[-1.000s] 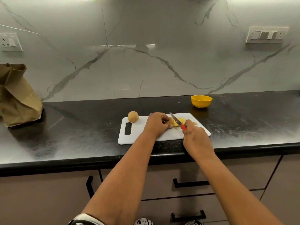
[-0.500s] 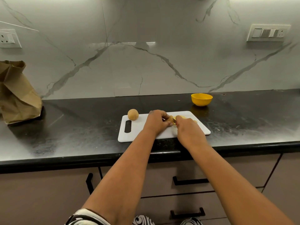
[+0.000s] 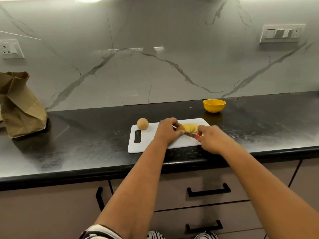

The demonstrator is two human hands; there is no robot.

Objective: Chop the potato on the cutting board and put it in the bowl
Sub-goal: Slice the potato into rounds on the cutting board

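Note:
A white cutting board point(image 3: 146, 142) lies near the front edge of the black counter. On it, a potato point(image 3: 189, 128) is cut into yellow slices that lean together. My left hand point(image 3: 168, 131) grips its uncut left end. My right hand point(image 3: 213, 139) holds a red-handled knife point(image 3: 193, 135), its blade lying low on the board just in front of the slices. A second, whole potato point(image 3: 142, 123) sits at the board's far left corner. The yellow bowl point(image 3: 214, 105) stands behind the board to the right, with nothing visible inside.
A crumpled brown paper bag point(image 3: 20, 107) stands at the far left of the counter point(image 3: 86, 144). The marble wall behind carries a socket point(image 3: 10, 49) on the left and a switch plate point(image 3: 282, 33) on the right. Drawers with black handles point(image 3: 208, 191) are below.
The knife blade has come down from its raised, tilted pose and now lies low along the board in front of the slices. My left hand stays on the potato.

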